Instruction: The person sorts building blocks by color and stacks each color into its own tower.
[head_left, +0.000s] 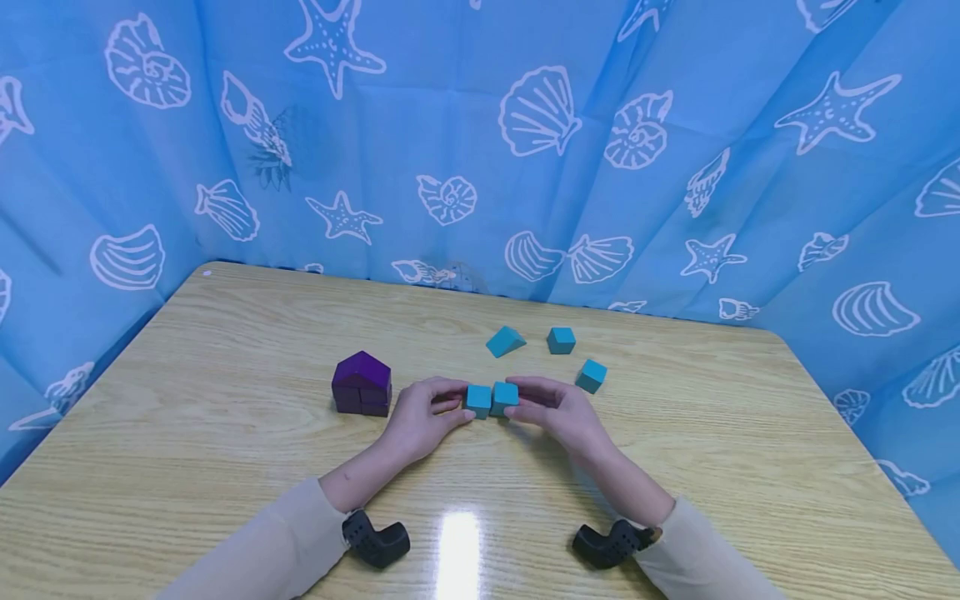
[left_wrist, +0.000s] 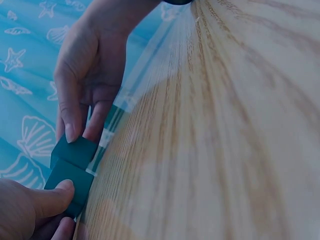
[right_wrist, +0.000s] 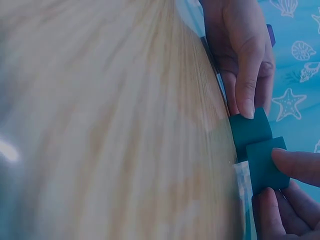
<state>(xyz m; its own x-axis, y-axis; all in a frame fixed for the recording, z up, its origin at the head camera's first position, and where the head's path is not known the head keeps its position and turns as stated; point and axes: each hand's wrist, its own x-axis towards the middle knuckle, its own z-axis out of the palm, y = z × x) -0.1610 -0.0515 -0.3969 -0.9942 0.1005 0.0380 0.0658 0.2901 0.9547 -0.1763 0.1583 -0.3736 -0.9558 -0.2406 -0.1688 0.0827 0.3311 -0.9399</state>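
Two blue cubes stand side by side on the table, almost or just touching. My left hand (head_left: 423, 421) pinches the left blue cube (head_left: 478, 401) between thumb and fingers. The right blue cube (head_left: 505, 398) is pinched by my right hand (head_left: 566, 417) from its right side. In the left wrist view the left cube (left_wrist: 70, 185) is nearer the camera, the other cube (left_wrist: 75, 151) beyond it. The right wrist view shows the right cube (right_wrist: 268, 166) slightly offset from the left one (right_wrist: 249, 131).
Left of my left hand stands a purple block house (head_left: 362, 385). Behind the hands lie a blue triangular block (head_left: 506, 341) and a blue cube (head_left: 561, 340); another blue cube (head_left: 592, 376) is just beyond my right hand. A patterned blue curtain (head_left: 465, 150) hangs behind the wooden table (head_left: 225, 358).
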